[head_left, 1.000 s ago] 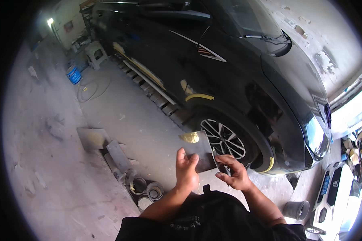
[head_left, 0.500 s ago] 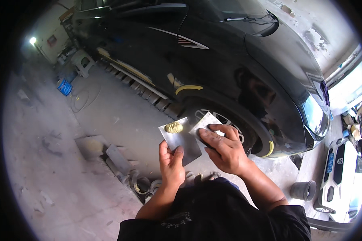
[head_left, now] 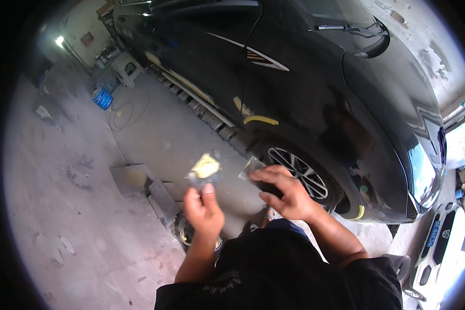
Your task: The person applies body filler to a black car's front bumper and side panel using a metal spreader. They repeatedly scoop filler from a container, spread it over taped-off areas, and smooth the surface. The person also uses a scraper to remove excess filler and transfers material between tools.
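My left hand [head_left: 205, 212] grips a flat metal putty plate [head_left: 194, 177] between thumb and fingers, blurred by motion. A lump of pale yellow putty [head_left: 206, 166] sits on top of it. Just to the right, my right hand [head_left: 287, 195] holds a thin, flat putty spreader [head_left: 250, 167], its fingers pressed on the face. The two tools are apart. Beyond them stands a black car [head_left: 305, 98]. Yellow strips [head_left: 261, 121] [head_left: 360, 212] mark its wheel arch, and a pale filler patch [head_left: 243, 107] shows by the door seam.
The car's spoked front wheel [head_left: 298, 173] is close to my right hand. Flat sheets [head_left: 132, 178] and an open can [head_left: 185, 237] lie on the floor at my left. Farther off are a blue bucket [head_left: 102, 98] and a pale stool [head_left: 127, 70]. A white car [head_left: 439, 248] stands at right.
The putty plate has tilted and moved left, away from the spreader, with my left hand. The view has shifted, so the car sits farther right and lower.
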A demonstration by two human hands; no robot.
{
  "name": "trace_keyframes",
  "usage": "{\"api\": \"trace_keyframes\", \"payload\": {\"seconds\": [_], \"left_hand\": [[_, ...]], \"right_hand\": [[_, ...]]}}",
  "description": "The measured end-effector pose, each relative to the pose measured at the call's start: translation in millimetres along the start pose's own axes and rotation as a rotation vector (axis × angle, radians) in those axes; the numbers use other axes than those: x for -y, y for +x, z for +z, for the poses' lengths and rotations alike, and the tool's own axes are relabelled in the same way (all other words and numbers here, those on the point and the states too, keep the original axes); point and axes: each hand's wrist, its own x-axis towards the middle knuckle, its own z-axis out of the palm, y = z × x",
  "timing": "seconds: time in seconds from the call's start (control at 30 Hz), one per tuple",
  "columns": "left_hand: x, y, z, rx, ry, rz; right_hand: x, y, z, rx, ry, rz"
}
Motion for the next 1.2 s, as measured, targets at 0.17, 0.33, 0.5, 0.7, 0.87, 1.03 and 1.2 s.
{"api": "trace_keyframes", "payload": {"seconds": [0.17,0.33,0.5,0.7,0.87,1.03,1.2], "left_hand": [[9.4,47.5,-15.0,-0.131,-0.309,-0.221],[25.9,59.6,-47.9,-0.127,-0.389,-0.431],[68.2,92.7,-91.5,-0.122,-0.385,-0.542],[145.4,155.5,-163.3,-0.048,-0.359,-0.543],[190.7,222.8,-210.3,0.052,-0.299,-0.580],[219.7,280.4,-216.9,0.180,-0.128,-0.543],[238.6,330.8,-194.9,0.356,-0.044,-0.594]], "right_hand": [[-53.6,21.3,-8.4,-0.114,1.288,0.294],[-73.6,67.0,3.2,-0.073,1.597,0.326],[-89.4,117.5,37.5,0.007,1.540,0.391],[-106.2,192.2,108.2,-0.036,1.433,0.477],[-106.8,236.9,145.9,-0.117,1.365,0.569],[-116.0,259.3,156.9,-0.246,1.310,0.588],[-148.4,270.1,167.5,-0.377,1.329,0.597]]}}
